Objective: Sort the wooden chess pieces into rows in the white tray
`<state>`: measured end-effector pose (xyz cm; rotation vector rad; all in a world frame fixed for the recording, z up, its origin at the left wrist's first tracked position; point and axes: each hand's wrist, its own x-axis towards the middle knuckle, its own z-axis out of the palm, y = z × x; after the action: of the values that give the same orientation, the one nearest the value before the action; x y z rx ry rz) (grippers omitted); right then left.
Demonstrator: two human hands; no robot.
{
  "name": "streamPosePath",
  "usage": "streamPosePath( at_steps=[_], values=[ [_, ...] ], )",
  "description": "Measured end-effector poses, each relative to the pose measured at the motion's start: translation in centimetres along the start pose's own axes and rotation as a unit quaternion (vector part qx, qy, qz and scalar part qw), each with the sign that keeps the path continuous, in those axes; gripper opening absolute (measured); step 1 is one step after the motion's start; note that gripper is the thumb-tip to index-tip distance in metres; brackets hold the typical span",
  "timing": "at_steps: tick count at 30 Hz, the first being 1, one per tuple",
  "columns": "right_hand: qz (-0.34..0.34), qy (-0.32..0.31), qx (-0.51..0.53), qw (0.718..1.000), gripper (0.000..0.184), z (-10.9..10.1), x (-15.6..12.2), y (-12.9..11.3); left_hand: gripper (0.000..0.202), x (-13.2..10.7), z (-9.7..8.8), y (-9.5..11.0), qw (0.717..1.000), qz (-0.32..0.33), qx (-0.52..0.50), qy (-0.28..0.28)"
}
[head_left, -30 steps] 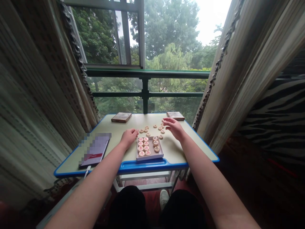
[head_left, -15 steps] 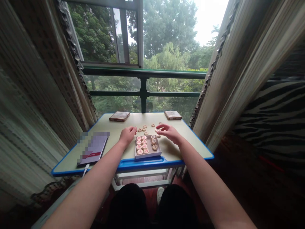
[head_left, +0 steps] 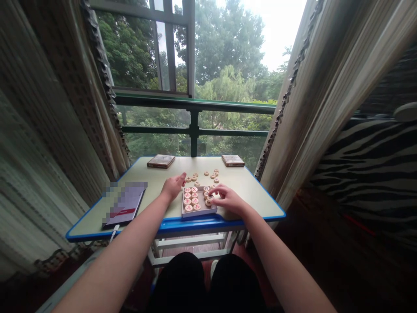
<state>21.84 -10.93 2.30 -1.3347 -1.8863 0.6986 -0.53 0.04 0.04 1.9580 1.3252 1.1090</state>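
From the head view, we see the box (head_left: 199, 213) by the near edge of the table (head_left: 257, 200), and our right hand (head_left: 230, 199) is at the box's right side. Its thumb and fingers look pinched on a disc (head_left: 210, 197), close over the dark discs (head_left: 206, 189). If we let go of it crooked, we think it could land on another disc or knock one askew. Our left hand (head_left: 172, 187) is bent at the box's far left corner; we cannot tell if it holds anything. A bump from it could slide the box, which looks light. The loose discs (head_left: 197, 184) past the box's far edge are round, so a stray finger could make one roll. All look like smooth wood, with flat tops; the red discs (head_left: 194, 195) lie in two lines. The box is shallow, with thin, pale walls.
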Motion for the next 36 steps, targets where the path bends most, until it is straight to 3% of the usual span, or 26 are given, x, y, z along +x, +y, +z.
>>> streamPosePath(
  at_steps=[9, 27, 36],
  values=[
    [-0.009, -0.046, -0.028, 0.998, 0.022, 0.07, -0.07, -0.52, 0.062, 0.7, 0.45, -0.68, 0.997, -0.052, -0.056, 0.026],
    [-0.027, -0.044, -0.044, 0.998, 0.021, 0.08, -0.12, -0.24, 0.057, 0.83, 0.48, -0.76, 0.995, -0.068, -0.065, 0.033],
    [-0.011, -0.032, -0.004, 0.999, 0.021, -0.09, -0.03, 0.15, 0.058, 0.93, 0.63, -1.13, 0.994, -0.071, -0.071, 0.041]
  ],
)
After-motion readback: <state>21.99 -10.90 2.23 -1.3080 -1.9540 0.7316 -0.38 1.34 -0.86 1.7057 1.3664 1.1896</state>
